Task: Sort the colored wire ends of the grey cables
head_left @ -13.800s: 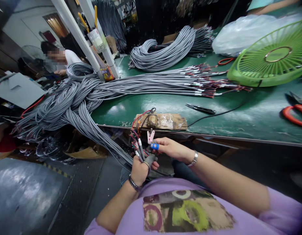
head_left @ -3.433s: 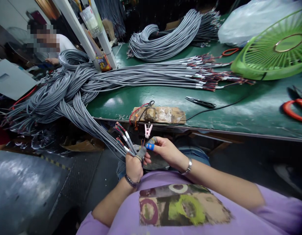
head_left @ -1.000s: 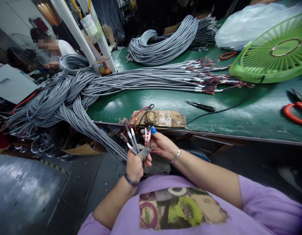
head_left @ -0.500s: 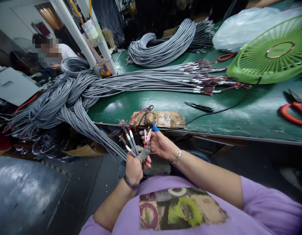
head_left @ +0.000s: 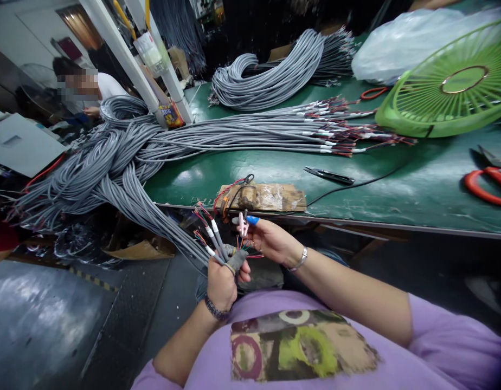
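Holding several gray cables [head_left: 221,245] together, the left hand [head_left: 223,279] was closed around them below their white sleeves [head_left: 215,226], and its thumb had a gray cover [head_left: 236,261]. The right hand [head_left: 274,243] was just beside it, to the right and a little farther, with its thumb and a finger seeming to pinch the pink clip [head_left: 243,226] from two sides.

In my judgement, each cable was light, but the bunch had some weight; it was springy and rather stiff, and its smooth skin could slide. The better place to hold was the gray part, close below the sleeves. The thin wires [head_left: 239,242] were probably soft and easily damaged, so they called for gentle fingertips.

These wires showed between the two hands, nearer than the clip; I could not tell whether the clip held them. From the left hand, the cables ran far and left to a large heap [head_left: 94,154]. The clip stood at the near side of a wooden board [head_left: 281,196] on the green table [head_left: 201,176].
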The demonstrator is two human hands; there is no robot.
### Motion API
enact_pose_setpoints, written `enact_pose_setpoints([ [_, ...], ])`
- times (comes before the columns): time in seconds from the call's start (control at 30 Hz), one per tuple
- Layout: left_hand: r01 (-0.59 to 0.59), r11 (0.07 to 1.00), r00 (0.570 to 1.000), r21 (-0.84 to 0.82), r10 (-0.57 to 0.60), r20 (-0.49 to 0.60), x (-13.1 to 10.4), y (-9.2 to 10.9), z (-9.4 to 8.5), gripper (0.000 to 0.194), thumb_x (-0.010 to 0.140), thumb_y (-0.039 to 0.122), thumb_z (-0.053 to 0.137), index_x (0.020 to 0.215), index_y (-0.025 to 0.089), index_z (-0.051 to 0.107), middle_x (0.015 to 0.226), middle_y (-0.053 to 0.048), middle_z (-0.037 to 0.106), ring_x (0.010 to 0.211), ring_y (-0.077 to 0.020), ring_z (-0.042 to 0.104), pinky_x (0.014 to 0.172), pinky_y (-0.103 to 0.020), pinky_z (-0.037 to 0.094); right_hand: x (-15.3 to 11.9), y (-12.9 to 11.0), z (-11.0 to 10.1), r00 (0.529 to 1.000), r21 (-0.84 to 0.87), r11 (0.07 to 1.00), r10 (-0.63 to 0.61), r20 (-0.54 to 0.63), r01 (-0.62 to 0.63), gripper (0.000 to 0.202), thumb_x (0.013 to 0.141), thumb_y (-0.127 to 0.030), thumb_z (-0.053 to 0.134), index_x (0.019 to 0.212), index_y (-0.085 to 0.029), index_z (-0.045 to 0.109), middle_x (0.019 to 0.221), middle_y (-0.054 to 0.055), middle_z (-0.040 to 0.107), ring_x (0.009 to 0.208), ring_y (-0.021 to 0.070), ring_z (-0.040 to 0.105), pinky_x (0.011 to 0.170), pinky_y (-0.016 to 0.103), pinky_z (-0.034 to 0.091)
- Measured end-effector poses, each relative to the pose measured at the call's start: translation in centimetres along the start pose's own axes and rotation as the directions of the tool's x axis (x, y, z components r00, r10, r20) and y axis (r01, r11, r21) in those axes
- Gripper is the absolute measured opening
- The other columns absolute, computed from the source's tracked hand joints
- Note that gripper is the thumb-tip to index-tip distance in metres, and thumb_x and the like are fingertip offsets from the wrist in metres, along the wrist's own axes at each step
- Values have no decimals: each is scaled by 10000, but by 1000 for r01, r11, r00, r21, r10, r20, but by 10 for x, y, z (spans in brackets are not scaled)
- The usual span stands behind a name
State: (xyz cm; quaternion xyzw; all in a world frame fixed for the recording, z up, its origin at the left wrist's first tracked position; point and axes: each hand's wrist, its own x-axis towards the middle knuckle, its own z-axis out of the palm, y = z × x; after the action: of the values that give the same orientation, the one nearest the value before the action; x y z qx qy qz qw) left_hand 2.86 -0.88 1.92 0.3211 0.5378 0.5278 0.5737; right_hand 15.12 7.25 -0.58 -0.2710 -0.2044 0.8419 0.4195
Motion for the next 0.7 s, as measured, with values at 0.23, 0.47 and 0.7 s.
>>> enact_pose_setpoints([
  [0.23, -9, 1000, 1000, -24, 9, -21, 6, 0, 4, 341, 677, 430, 735, 593, 154, 554, 464, 26, 576, 338, -71, 489, 339, -169, 315, 2, 7, 0, 978, -149, 970, -202, -52, 192, 363, 800, -509, 641, 764, -150, 685, 719, 44, 675, 618, 118, 552, 578, 231, 442],
  [0.47, 1, 1000, 999, 4, 0, -33, 11, -5, 6, 355, 661, 447, 735, 584, 155, 548, 458, 22, 573, 340, -72, 490, 343, -170, 307, 7, 1, 7, 1000, 51, 999, 3, -11, -3, 354, 830, -504, 615, 779, -160, 676, 623, 25, 649, 538, 111, 555, 526, 230, 449],
  [0.7, -12, 1000, 1000, 6, 12, -28, 12, -8, 5, 341, 678, 427, 727, 577, 151, 555, 456, 21, 570, 338, -72, 490, 343, -170, 311, 5, 3, 9, 998, 99, 995, 26, -48, -21, 367, 845, -514, 588, 781, -163, 671, 687, 31, 675, 549, 110, 572, 537, 231, 467],
])
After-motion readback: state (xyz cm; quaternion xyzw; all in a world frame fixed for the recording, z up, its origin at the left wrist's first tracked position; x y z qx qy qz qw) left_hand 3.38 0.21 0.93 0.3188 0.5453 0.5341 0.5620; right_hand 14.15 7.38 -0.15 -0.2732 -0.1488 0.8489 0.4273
